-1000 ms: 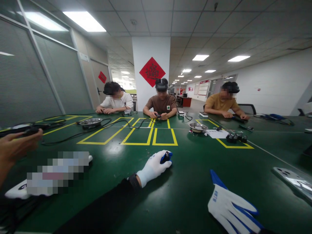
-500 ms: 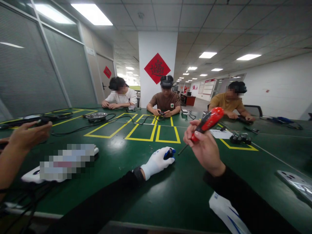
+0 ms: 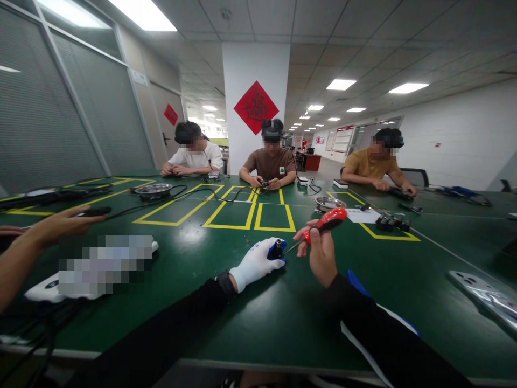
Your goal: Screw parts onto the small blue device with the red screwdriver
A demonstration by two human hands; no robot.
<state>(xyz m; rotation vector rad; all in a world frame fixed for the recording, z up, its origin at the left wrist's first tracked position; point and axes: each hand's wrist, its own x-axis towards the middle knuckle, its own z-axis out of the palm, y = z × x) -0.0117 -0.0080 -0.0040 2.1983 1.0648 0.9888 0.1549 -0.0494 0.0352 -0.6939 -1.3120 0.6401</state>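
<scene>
My left hand (image 3: 258, 265), in a white glove with blue fingertips, rests on the green table (image 3: 242, 318) with its fingers wrapped round a small black part (image 3: 277, 249). My bare right hand (image 3: 321, 253) holds a red and black screwdriver (image 3: 329, 220) by its handle. The screwdriver slants down to the left, its shaft reaching close to the black part. Whether the tip touches the part is too small to tell. Several tiny pieces lie on the table just beyond my left hand.
A white glove (image 3: 363, 345) lies under my right forearm. A phone (image 3: 482, 296) is at the right, a white device (image 3: 42, 290) at the left. Beyond are metal dishes (image 3: 153, 189), cables and black blocks (image 3: 391, 222). Another person's hand (image 3: 60, 229) reaches in at the left; three people sit opposite.
My right hand has moved left and down, bringing the screwdriver's shaft to the black part. My left hand keeps its grip. The view has shifted slightly.
</scene>
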